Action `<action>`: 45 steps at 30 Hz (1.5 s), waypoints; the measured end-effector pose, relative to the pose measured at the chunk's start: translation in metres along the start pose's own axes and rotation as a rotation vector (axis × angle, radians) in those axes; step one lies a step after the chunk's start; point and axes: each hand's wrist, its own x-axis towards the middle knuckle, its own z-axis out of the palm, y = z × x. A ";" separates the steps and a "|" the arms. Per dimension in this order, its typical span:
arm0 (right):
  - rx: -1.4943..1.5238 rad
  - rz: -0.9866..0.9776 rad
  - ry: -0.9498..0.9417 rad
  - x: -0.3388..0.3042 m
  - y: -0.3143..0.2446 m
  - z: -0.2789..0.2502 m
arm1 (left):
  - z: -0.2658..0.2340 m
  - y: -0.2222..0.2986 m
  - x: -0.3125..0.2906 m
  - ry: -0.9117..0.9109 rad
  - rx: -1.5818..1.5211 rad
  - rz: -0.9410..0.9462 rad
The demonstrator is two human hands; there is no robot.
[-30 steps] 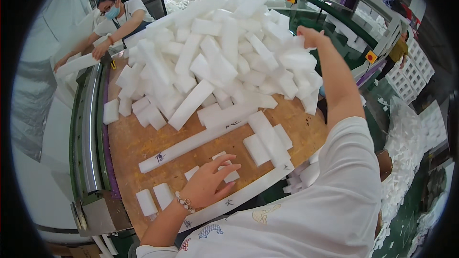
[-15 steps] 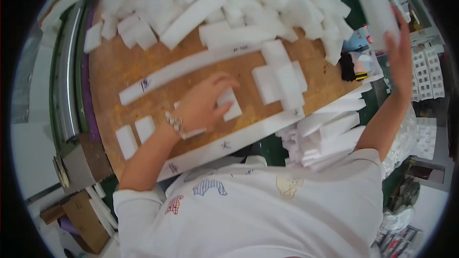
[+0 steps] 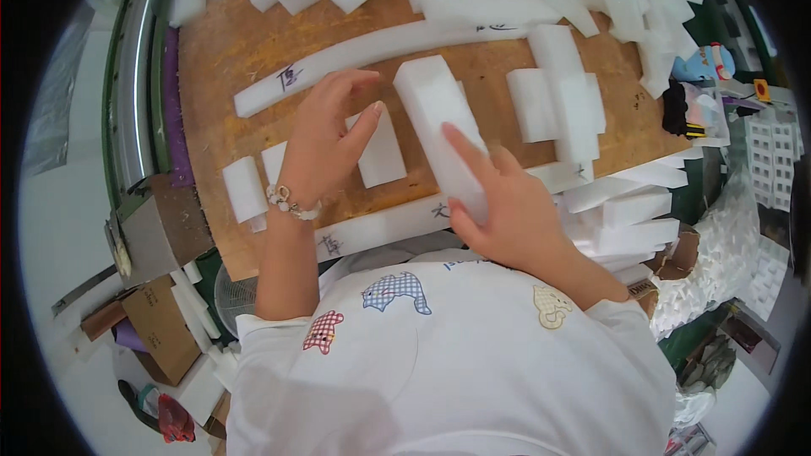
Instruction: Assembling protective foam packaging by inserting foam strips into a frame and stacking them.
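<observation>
A long white foam block (image 3: 432, 110) is in my right hand (image 3: 511, 207), with the index finger along its top and the thumb at its near end. The block slants across the middle of the wooden table. My left hand (image 3: 325, 139), a bead bracelet at its wrist, is open, thumb and fingers apart. Its thumb overlaps the edge of a smaller foam block (image 3: 384, 156); whether they touch I cannot tell. Left of that hand lies another small block (image 3: 243, 189), and one more is partly hidden behind the wrist. On the right, a long block (image 3: 564, 89) crosses over shorter pieces.
A heap of white foam pieces (image 3: 490, 4) covers the far side. Two long strips with handwritten marks, a far strip (image 3: 355, 52) and a near strip (image 3: 380, 224), lie on the wooden table (image 3: 215, 93). More foam (image 3: 629, 211) is stacked beyond the right edge. A metal rail (image 3: 144, 67) runs along the left.
My right hand has come from the upper right to the table's middle, bringing the long foam block. My left hand has shifted slightly left, and the view has tilted downward.
</observation>
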 end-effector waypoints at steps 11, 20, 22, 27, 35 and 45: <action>-0.202 -0.004 0.002 0.049 -0.029 0.032 | 0.008 -0.002 -0.020 -0.105 0.105 0.027; 0.011 -0.462 0.317 0.058 0.010 0.053 | 0.022 0.002 0.018 -0.028 0.399 0.351; 0.216 -0.442 0.068 0.064 0.025 0.019 | 0.021 0.000 0.038 -0.047 0.450 0.407; 0.884 -0.263 0.273 0.070 0.017 -0.042 | 0.016 -0.020 0.115 0.290 0.471 0.443; 0.824 -0.379 0.299 0.062 0.028 -0.017 | -0.003 -0.010 0.175 0.321 0.508 0.438; 0.844 -0.389 0.259 0.060 0.017 -0.008 | -0.065 -0.021 0.284 0.862 0.325 0.239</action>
